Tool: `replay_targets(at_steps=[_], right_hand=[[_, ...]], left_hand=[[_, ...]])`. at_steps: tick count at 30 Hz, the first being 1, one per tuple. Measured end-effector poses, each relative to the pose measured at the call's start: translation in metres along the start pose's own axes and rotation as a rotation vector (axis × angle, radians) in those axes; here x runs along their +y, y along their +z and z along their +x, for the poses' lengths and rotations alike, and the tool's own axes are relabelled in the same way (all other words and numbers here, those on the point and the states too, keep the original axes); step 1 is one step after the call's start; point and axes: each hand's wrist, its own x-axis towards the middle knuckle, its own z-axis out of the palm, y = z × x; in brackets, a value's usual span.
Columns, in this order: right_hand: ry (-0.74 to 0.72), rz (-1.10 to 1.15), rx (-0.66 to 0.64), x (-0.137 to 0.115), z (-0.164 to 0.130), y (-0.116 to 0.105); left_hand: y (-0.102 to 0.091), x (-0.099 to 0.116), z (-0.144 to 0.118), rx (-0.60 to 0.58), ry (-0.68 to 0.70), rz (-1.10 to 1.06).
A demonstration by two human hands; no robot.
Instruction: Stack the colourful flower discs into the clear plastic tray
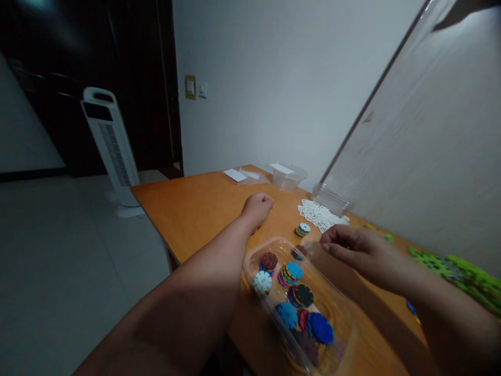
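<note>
My left hand is closed in a fist above the tabletop, beyond the clear plastic tray. Whatever its fingers may hold is hidden. To the right, my right hand has its fingers curled and the thumb close to the fingertips, with nothing visible between them. Between the hands stands a small stack of notched plastic discs with a white one on top. Inside the tray are several more stacks, among them light blue discs, a black-topped stack and dark blue discs.
White lattice-like pieces lie near the wall beside a clear ribbed container. A clear tub and flat packaging sit at the far edge. Green pieces are piled at right. A white tower fan stands on the floor.
</note>
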Motion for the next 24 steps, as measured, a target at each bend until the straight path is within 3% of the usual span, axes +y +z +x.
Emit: replay_targets(at_steps=[6,16,24], right_hand=[[-0.007,-0.022,-0.090,-0.007,0.006,0.016],[-0.023,0.017,-0.045,0.008,0.015,0.043],[0.009,0.036,0.021,-0.007,0.010,0.025]], left_hand=[[-0.001,-0.001,0.001,-0.011,0.000,-0.011],[-0.001,0.001,-0.001,-0.009,-0.001,-0.034],[-0.001,0.002,-0.002,-0.003,0.012,-0.031]])
